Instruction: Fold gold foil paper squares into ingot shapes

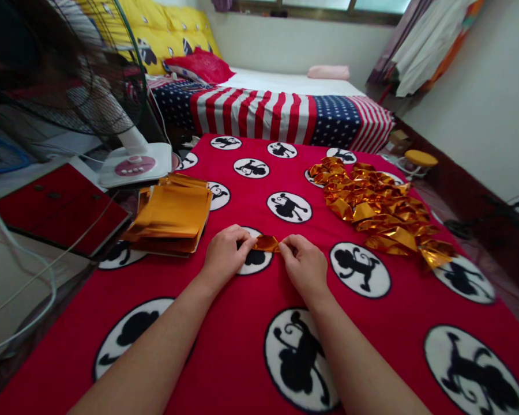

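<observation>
Between my two hands is a small folded piece of gold foil paper (pixel 266 243), low over the red cloth. The fingertips of my left hand (pixel 228 253) pinch its left end, and those of my right hand (pixel 305 262) pinch its right end. Left of my hands lies a stack of flat gold foil sheets (pixel 173 210), its edges uneven. Over to the right is a heap of folded gold foil pieces (pixel 372 202), shiny and bulging, spread toward the table's right edge.
The red cloth (pixel 237 323) with monkey prints covers the table. A fan (pixel 134 164) stands at the left beside a dark red panel (pixel 56 202) and white cables. Behind is a bed with a flag-patterned cover (pixel 259 112). A yellow stool (pixel 420 158) stands far right.
</observation>
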Available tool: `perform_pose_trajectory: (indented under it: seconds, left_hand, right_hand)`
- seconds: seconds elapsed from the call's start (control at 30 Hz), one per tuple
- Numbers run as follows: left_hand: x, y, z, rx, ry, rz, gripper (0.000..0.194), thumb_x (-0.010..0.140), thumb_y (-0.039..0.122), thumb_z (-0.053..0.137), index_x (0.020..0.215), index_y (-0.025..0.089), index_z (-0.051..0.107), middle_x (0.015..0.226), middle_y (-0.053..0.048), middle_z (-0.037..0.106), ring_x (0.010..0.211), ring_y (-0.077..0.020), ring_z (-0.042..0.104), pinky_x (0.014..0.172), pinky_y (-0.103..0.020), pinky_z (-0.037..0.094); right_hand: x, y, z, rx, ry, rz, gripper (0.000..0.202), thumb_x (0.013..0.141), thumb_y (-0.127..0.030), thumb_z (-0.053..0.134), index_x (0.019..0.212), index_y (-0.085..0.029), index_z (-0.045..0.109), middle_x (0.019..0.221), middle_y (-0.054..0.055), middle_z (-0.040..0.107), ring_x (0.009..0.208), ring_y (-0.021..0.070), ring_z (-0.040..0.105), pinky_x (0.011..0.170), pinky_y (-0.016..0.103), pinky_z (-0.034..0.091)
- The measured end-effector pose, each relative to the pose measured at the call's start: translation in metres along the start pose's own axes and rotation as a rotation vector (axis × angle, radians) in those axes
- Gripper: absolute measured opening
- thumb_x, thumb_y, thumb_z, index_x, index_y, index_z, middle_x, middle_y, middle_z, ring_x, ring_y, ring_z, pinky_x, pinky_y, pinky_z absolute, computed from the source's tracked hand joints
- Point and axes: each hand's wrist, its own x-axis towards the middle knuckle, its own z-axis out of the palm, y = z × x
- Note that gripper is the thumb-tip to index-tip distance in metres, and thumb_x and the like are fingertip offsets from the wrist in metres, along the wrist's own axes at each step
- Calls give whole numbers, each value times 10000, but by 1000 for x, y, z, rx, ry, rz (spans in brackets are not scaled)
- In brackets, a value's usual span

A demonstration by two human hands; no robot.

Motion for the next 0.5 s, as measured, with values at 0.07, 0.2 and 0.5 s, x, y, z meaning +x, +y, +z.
perform_pose_trajectory:
  seconds: [0.07,0.2,0.5]
  left_hand:
    - [0,2,1,19,8,0,219,868,291,591,692,185,666,792,-24,673,765,-159,612,713,-270,427]
    - [-1,5,2,51,35,-13,201,853,275,603,689,182,672,790,-29,676,757,-160,616,718,-275,428]
    - [1,5,3,20,116,-47,159,778,281,689,658,178,698,785,-32,670,741,-157,621,711,-280,439]
  right_hand:
    - [1,-2,-1,-33,-8,19,180,880,-310,557,746,-228,645,726,-22,641,657,129,540,555,259,244]
    - [3,-5,1,-87,-4,47,172,868,-318,560,754,-235,658,746,-17,657,661,135,548,555,268,228]
    - [5,-5,4,-125,29,80,162,821,-326,591,700,-241,659,679,-14,662,612,146,555,546,269,232]
